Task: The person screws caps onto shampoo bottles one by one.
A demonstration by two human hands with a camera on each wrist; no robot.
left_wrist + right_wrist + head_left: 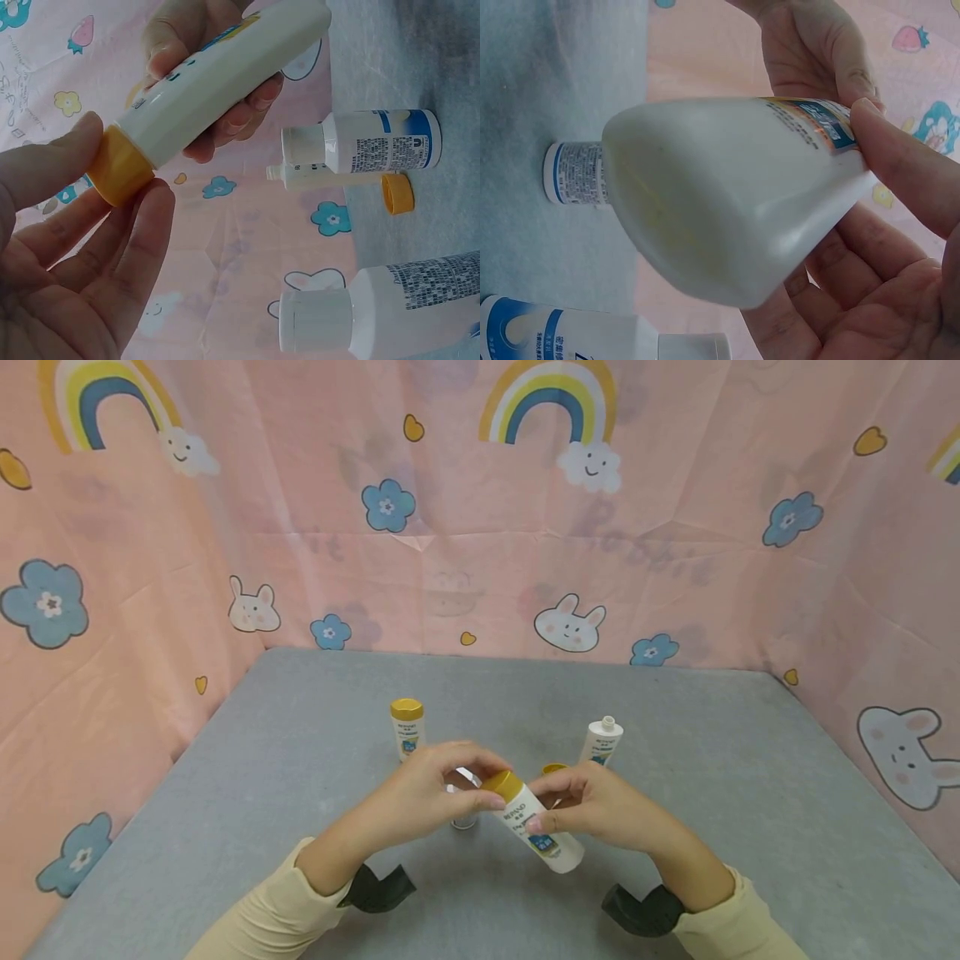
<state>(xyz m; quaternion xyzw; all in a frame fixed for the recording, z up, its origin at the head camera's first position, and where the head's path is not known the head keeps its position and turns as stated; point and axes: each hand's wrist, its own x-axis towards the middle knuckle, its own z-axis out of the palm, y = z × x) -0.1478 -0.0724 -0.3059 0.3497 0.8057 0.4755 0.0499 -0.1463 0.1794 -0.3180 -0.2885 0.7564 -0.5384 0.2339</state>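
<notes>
My left hand (427, 793) pinches the yellow cap (502, 786) of a tilted white bottle (561, 857) between thumb and fingers. The bottle's body is gripped by my right hand (618, 806), thumb over the front label. Cap and bottle are together, held above the table with the base toward the lower right. In the left wrist view the cap (120, 166) sits against the bottle's shoulder; whether it is tight cannot be told. The right wrist view has the bottle's base (682, 202) close up, the cap hidden behind it.
An uncapped white bottle (603, 743) stands behind my right hand, a loose yellow cap (397, 193) close by. A yellow-capped bottle (407, 727) stands behind my left hand. White-capped bottles (386, 141) show in the wrist views. Pink printed cloth (465, 552) surrounds the grey table (300, 735).
</notes>
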